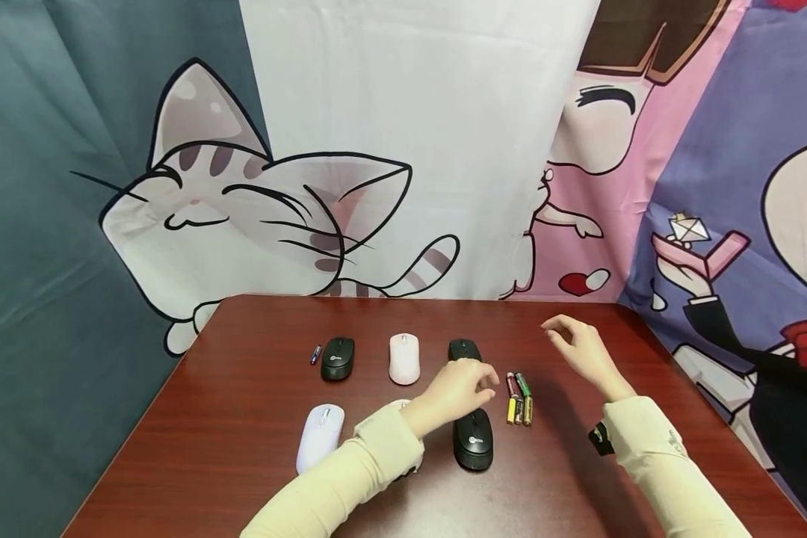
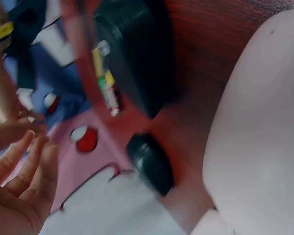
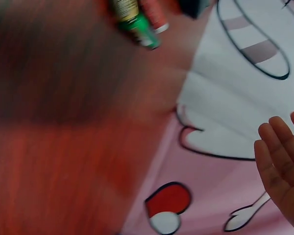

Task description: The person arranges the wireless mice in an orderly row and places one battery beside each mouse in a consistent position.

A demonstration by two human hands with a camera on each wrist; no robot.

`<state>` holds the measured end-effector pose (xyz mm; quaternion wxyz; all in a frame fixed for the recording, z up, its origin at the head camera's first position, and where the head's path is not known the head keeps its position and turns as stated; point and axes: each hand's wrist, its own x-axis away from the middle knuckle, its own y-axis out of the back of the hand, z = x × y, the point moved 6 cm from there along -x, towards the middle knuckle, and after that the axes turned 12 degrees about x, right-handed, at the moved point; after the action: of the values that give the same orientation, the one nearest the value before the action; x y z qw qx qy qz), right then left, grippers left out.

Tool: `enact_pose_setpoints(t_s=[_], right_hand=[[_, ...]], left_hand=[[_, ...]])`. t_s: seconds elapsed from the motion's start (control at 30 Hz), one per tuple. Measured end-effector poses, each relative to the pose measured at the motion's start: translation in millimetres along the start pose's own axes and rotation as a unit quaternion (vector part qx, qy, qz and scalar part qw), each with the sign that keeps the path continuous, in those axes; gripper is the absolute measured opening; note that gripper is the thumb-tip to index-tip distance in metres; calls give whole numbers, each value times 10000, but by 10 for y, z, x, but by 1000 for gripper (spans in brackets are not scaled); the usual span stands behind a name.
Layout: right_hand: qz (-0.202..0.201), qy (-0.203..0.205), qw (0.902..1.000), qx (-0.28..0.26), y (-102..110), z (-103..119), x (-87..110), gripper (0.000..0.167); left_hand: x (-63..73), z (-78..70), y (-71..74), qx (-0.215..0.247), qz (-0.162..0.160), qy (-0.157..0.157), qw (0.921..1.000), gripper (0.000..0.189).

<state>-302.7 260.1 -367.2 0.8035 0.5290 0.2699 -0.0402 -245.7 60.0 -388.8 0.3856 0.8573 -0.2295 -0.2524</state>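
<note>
My left hand [image 1: 453, 390] hovers over the right-hand column of mice, fingers loosely bent and holding nothing. It partly covers the far black mouse [image 1: 464, 349]; the near black mouse [image 1: 474, 441] lies just below it. To its right is a bundle of several batteries [image 1: 519, 400] with green, yellow and dark red wrappers. Beyond the batteries, my right hand [image 1: 583, 351] is raised above the table's right side, also with nothing in it. In the right wrist view, the fingers [image 3: 279, 152] of that hand look relaxed, well away from the batteries.
On the brown table [image 1: 229, 418] lie another black mouse [image 1: 338, 359] beside a small blue battery [image 1: 316, 354], a pinkish-white mouse [image 1: 404, 359] and a pale lavender mouse [image 1: 320, 435]. My left forearm hides most of another white mouse. A cartoon curtain [image 1: 417, 112] hangs behind the table.
</note>
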Motion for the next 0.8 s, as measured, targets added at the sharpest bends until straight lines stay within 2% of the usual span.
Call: enact_pose_setpoints(t_s=[0.13,0.33,0.53,0.67,0.8], right_hand=[[94,-258,9996,44,-35,-196,34,12],[258,-453,9984,230,-23,-429,44,13],[263,-579,9975,293,-29,-582,68,14],[366,-682,9965,317,-70,-652,89,15],[459,-750,9956,326,-99,-682,96,15]], left_hand=[[-87,-62,-204,-646,225,-110,9976,12],[-233,-135,-405,-1067,353,-182,9935,9],[-448,-111,-548,-1350,310,249,9900,11],[-580,-99,-639,-1749,426,514,9823,19],[-694,-73,-765,-1985,581,779,9753,13]])
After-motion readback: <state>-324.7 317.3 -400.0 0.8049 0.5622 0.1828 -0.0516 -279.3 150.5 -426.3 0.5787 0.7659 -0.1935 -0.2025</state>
